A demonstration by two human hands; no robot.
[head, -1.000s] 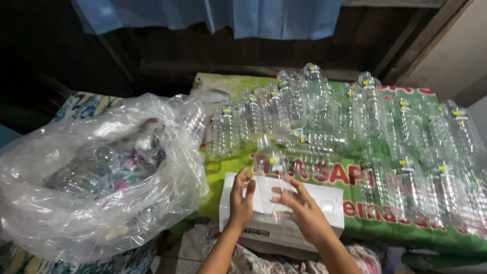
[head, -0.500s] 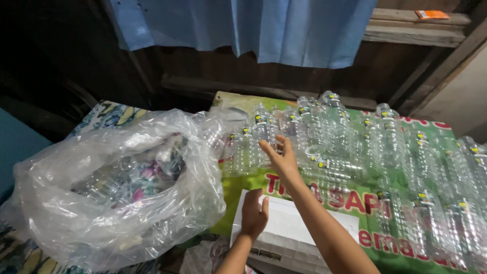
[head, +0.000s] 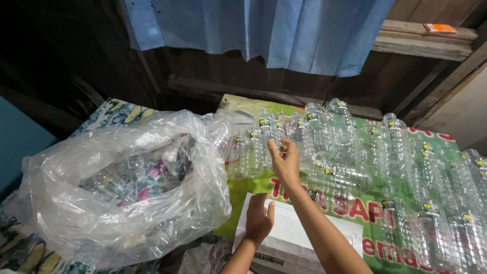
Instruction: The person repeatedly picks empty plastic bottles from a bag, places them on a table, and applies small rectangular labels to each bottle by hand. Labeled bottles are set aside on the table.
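Right hand (head: 285, 161), fingers spread loosely, reaches a clear bottle (head: 269, 136) mid-frame: light, crushable, best gripped round its body; left hand (head: 259, 219) flat on the white box (head: 304, 234).

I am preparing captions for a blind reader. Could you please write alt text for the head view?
A person's right hand reaches up to clear plastic bottles standing in rows on a green printed sheet, while the left hand rests on a white box. At left is a clear plastic bag of bottles; a blue curtain hangs behind.
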